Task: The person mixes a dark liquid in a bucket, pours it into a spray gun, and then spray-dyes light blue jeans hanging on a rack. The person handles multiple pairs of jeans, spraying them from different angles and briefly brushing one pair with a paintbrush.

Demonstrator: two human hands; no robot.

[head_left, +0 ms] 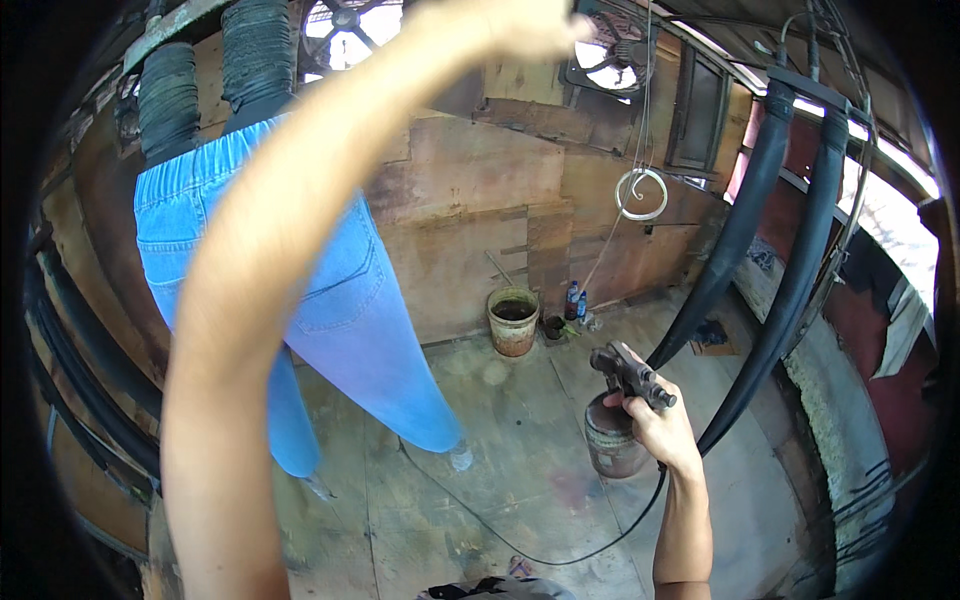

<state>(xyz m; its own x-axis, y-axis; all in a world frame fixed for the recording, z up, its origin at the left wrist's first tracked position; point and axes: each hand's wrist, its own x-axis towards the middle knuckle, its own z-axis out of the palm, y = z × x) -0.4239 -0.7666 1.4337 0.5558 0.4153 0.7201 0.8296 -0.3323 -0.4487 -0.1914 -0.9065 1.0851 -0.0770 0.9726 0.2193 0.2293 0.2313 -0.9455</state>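
Observation:
My right hand (668,430) is wrapped round a dark metal spray gun (632,376), held above a stained bucket (612,455). From the gun a thin black hose (575,560) runs down and curves across the floor. My left hand (515,28) is raised high at the top of the view, smeared by motion, so its fingers cannot be made out. The left forearm crosses in front of a pair of blue jeans (345,270) with an elastic waist. These jeans hang on black leg forms (258,55), back pockets facing me, with a paler purplish patch on the right thigh.
A pair of bare black leg forms (745,235) hangs at the right. By the back wall stand a bucket of dark liquid (513,308) with a stick and some small bottles (572,300). More black tubes (95,350) are at the left. A white wire coil (641,194) hangs ahead.

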